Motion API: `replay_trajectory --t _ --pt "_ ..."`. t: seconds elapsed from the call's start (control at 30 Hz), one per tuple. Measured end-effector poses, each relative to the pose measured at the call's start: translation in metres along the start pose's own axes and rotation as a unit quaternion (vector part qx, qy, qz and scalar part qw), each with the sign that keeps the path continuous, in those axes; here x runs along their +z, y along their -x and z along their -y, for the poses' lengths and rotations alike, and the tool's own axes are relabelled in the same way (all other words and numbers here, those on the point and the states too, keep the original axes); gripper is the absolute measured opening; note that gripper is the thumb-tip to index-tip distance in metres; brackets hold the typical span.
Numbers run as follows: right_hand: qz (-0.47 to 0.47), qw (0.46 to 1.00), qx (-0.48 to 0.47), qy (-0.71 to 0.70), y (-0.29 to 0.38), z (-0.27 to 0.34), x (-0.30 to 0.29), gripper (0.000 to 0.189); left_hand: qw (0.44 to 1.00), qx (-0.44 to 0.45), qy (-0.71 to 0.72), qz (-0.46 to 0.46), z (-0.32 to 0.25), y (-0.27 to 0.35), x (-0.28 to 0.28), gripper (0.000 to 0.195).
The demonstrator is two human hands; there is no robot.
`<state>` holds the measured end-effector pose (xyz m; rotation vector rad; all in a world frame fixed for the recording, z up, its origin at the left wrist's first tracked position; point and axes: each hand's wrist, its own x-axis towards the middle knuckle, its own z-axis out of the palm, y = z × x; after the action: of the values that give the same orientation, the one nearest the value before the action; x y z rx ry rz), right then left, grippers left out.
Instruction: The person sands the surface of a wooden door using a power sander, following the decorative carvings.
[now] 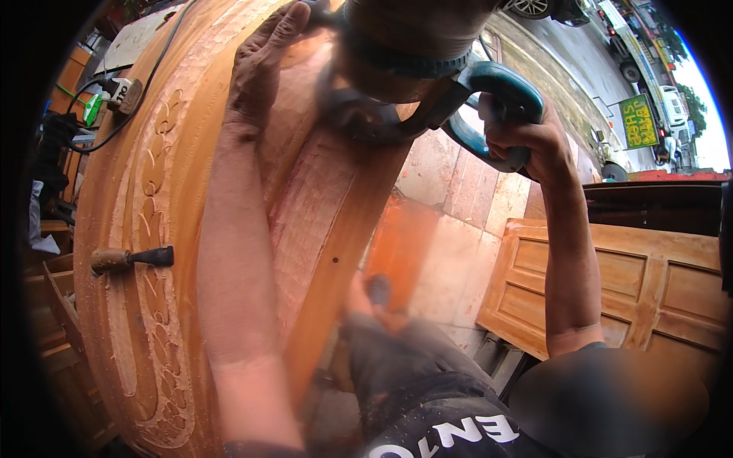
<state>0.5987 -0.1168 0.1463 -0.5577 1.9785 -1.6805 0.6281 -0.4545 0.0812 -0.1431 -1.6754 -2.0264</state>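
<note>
My right hand is wrapped around the teal and black loop handle of a power router. My left hand is at the router's far side, its thumb against a dark side knob; some of its fingers are hidden. The router's dark ring-shaped base is blurred and sits over a large carved wooden panel; the bit cannot be made out. A wood-handled chisel lies across the panel's band of carved scrolls, left of my left forearm.
A white socket block with a black plug and cord rests at the panel's left edge. To the right leans a panelled wooden door. An orange board lies on the tiled floor near my feet. Vehicles stand on the street beyond.
</note>
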Motion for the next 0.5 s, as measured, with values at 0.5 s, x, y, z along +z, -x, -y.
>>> replay_trajectory --t 0.5 --pt "-0.009 1.000 0.004 -0.023 0.013 -0.002 0.007 0.024 0.998 0.004 -0.066 0.004 0.018 0.001 -0.016 0.049"
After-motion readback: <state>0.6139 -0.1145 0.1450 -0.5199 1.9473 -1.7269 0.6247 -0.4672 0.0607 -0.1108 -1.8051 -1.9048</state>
